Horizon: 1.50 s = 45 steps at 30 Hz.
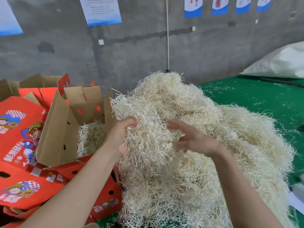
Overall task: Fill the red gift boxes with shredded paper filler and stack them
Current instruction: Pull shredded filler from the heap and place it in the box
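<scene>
our left hand (120,135) fingers curled into filler (205,170) heap on green counter (255,99), right hand (195,140) fingers spread over it, open red box (89,112) just left, part filled

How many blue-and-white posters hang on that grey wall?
6 posters: one at the far left, one left of the white cord, four in a row at upper right. Others may lie outside the frame.

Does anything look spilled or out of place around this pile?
Yes, mildly: loose strands of filler lie scattered on the green cover, right of the main pile and apart from it. The open red box looks fine, with filler inside.
</scene>
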Each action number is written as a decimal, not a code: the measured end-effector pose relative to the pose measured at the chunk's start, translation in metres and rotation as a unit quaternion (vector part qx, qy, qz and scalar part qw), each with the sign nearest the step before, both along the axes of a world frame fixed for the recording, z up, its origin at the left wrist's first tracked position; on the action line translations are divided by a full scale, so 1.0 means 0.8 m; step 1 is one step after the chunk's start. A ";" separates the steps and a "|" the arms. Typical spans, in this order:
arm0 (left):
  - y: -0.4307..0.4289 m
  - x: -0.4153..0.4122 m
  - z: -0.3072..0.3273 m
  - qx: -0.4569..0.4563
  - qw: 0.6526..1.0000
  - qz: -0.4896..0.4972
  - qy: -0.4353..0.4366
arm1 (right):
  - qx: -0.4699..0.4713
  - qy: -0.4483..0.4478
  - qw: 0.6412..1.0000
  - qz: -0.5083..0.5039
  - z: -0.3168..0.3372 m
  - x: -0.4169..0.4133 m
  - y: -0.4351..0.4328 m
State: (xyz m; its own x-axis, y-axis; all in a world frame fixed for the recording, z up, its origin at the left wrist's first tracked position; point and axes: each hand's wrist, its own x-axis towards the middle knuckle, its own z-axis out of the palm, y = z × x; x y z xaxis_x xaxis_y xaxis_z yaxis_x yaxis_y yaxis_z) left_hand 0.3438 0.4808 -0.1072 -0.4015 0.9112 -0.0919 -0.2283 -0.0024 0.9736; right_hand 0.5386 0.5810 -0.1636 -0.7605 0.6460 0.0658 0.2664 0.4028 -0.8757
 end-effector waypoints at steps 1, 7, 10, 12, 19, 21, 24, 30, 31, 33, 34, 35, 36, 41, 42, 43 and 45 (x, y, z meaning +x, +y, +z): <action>0.001 -0.001 0.000 0.001 1.000 0.005 -0.001 | 0.001 -0.051 0.999 0.012 -0.007 -0.011 -0.005; 0.011 -0.010 -0.039 -0.094 0.963 -0.006 0.253 | -0.181 0.230 0.943 -0.156 -0.023 -0.004 0.010; 0.008 0.002 -0.066 -0.166 0.965 -0.080 0.185 | -0.215 0.223 0.934 -0.179 -0.022 -0.016 0.000; 0.006 0.019 -0.080 -0.205 0.960 -0.147 0.122 | -0.191 0.172 0.953 -0.162 -0.018 -0.038 -0.020; 0.021 0.016 -0.087 -0.229 0.963 0.042 0.134 | -0.112 0.082 0.990 -0.032 0.007 -0.008 -0.017; 0.025 0.012 -0.078 -0.198 0.972 0.083 0.095 | -0.078 0.045 0.994 -0.068 0.004 -0.005 -0.012; 0.032 0.021 -0.066 -0.160 0.983 0.092 -0.002 | -0.043 -0.011 0.995 -0.088 -0.015 -0.035 -0.018; 0.030 0.021 -0.042 -0.098 0.981 0.156 -0.064 | 0.088 -0.220 0.960 -0.148 -0.077 -0.054 0.002; 0.028 0.022 -0.039 -0.105 0.979 0.164 -0.063 | 0.087 -0.260 0.949 -0.152 -0.092 -0.047 0.008; 0.024 0.026 -0.040 -0.112 0.973 0.187 -0.070 | 0.070 -0.297 0.936 -0.177 -0.114 -0.032 0.020; 0.022 0.029 -0.040 -0.110 0.972 0.197 -0.069 | 0.069 -0.305 0.931 -0.191 -0.123 -0.025 0.023; 0.022 0.031 -0.037 -0.099 0.971 0.208 -0.058 | 0.068 -0.309 0.926 -0.207 -0.131 -0.019 0.026; 0.022 0.032 -0.032 -0.085 0.971 0.219 -0.039 | 0.071 -0.308 0.922 -0.225 -0.140 -0.013 0.031; 0.025 0.029 -0.013 -0.038 0.970 0.236 -0.045 | 0.065 -0.282 0.923 -0.254 -0.166 0.005 0.031; 0.026 0.024 -0.014 -0.039 0.969 0.240 -0.044 | 0.067 -0.279 0.924 -0.252 -0.169 0.005 0.030; 0.026 0.018 -0.016 -0.040 0.967 0.249 -0.041 | 0.064 -0.277 0.925 -0.252 -0.169 0.005 0.030; 0.026 0.011 -0.018 -0.031 0.963 0.262 -0.047 | 0.056 -0.277 0.925 -0.254 -0.168 0.006 0.031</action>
